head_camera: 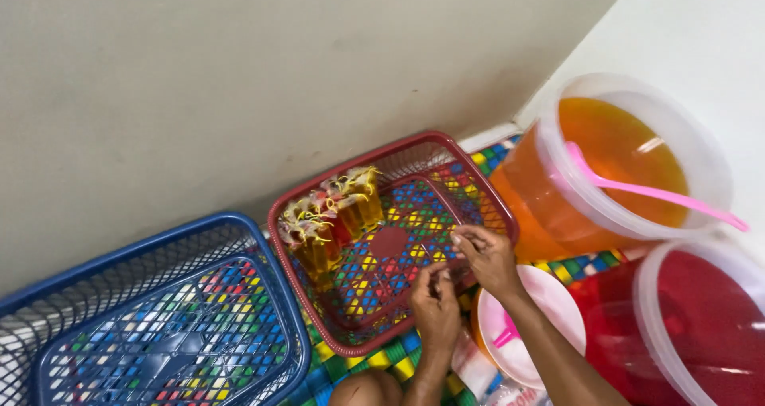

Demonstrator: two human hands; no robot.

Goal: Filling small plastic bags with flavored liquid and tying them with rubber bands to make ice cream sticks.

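Red mesh basket (478, 184) sits mid-scene, tied drink pouches (331, 215) in its far-left corner. Left hand (435, 301) and right hand (488, 256) hover over it, each grip pinching something too small to tell. Two full buckets (621, 167) right, one blue basket (159, 254) left.

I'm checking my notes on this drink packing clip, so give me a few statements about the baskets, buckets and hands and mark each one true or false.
1. The red basket holds tied bags of orange and red drink. True.
2. The blue basket is full of drink bags. False: no bags lie in it.
3. A pink ladle rests in the bucket of orange liquid. True.
4. The left hand and right hand are over the blue basket. False: they are together over the red basket's near edge.
5. The bucket of red liquid stands left of the blue basket. False: it stands at the far right.
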